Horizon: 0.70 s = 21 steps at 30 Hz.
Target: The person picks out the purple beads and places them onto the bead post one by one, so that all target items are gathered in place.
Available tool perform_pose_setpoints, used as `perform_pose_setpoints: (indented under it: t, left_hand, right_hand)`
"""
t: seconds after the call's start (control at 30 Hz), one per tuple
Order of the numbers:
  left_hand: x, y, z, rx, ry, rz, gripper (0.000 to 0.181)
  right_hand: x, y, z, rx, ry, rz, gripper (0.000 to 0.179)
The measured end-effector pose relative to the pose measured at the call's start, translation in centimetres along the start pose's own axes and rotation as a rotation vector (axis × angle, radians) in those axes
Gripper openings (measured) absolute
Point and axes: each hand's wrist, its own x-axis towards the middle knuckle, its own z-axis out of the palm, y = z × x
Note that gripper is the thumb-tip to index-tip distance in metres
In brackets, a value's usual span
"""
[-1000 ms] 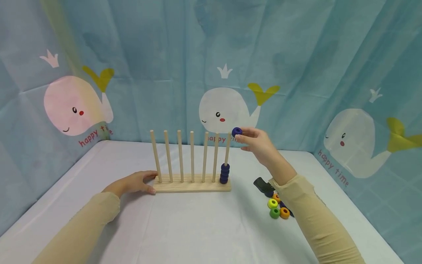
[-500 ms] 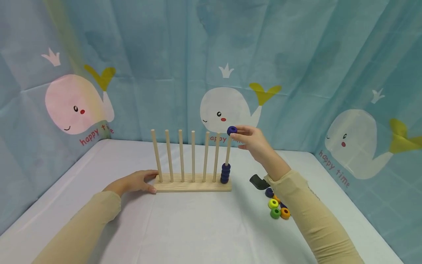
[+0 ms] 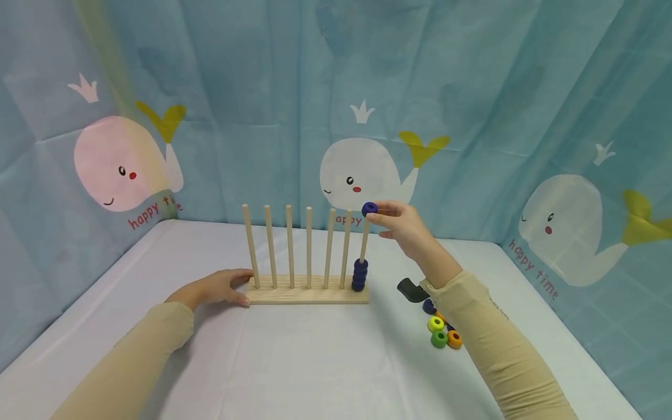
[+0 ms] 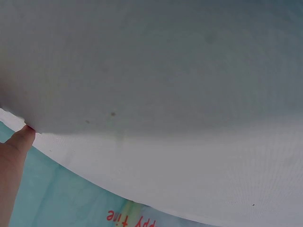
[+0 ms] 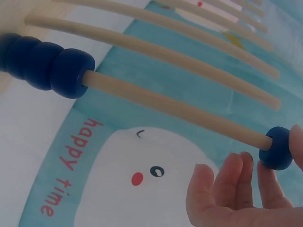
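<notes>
A wooden peg rack (image 3: 308, 296) with a row of upright rods stands on the table. Several blue beads (image 3: 359, 275) are stacked at the foot of its rightmost rod. My left hand (image 3: 217, 287) holds the rack's left end, thumb at the front and fingers towards the back. Between thumb and fingertips, my right hand (image 3: 404, 226) pinches another blue bead (image 5: 276, 148) at the top of that same rod. The rod's tip meets the bead's hole in the right wrist view. Only a bit of the left hand (image 4: 14, 158) shows in the left wrist view.
Right of the rack lie loose beads, among them a yellow bead (image 3: 436, 324), a green bead (image 3: 439, 339) and an orange bead (image 3: 454, 339). A dark curved object (image 3: 412, 290) shows beside the right sleeve. A whale-print curtain (image 3: 252, 116) hangs behind the white table.
My right hand has moved slightly left, bringing the blue bead from beside the rightmost rod onto its top. My left hand stays at the rack's end.
</notes>
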Motion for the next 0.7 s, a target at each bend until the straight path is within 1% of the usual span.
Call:
perform_pose_setpoints:
  t: [0.2,0.3,0.7]
  left_hand:
    - [0.08,-0.10,-0.10,0.004,-0.002,-0.006,0.087]
    - [0.01,-0.01,-0.06,0.010,-0.003,0.004,0.086]
    - [0.02,-0.14,-0.05,-0.010,-0.001,-0.002,0.086]
  right_hand:
    - [-0.04,0.13,-0.03,0.001,-0.004,-0.005,0.042]
    - [-0.03,0.23,-0.06,0.005,-0.004,0.000,0.042]
    - [0.03,0.33,0.12,0.009,-0.007,0.001,0.044]
